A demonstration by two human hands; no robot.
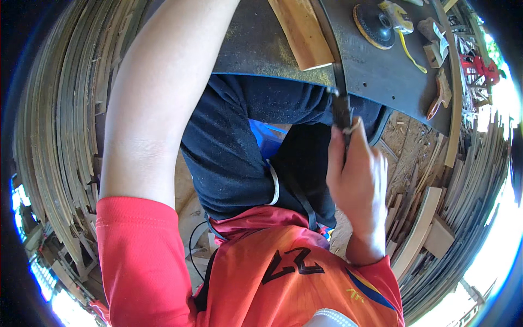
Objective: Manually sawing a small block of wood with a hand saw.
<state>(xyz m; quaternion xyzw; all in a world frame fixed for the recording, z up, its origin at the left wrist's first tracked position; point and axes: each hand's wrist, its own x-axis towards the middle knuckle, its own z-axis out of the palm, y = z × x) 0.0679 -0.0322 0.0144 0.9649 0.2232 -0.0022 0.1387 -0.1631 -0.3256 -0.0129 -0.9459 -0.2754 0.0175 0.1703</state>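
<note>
My right hand [359,180] is closed around the dark handle [342,111] of a long, narrow tool. From the handle a thin dark strip [332,41] runs up over the table and out past the top edge; I cannot make out its exact kind. Close along the left of this strip lies a wooden piece [302,35] with a pale cut end, sticking out toward the table's near edge. My left forearm [158,92] reaches up and leaves the picture at the top, so the left hand itself is out of sight.
The dark metal table [250,54] is dusted with sawdust. On its right lie a round black disc [373,24], a yellow tape measure [397,19] with its tape out, a small wooden block [434,53] and a wooden-handled tool [440,95]. Wood strips [60,125] are stacked on both sides.
</note>
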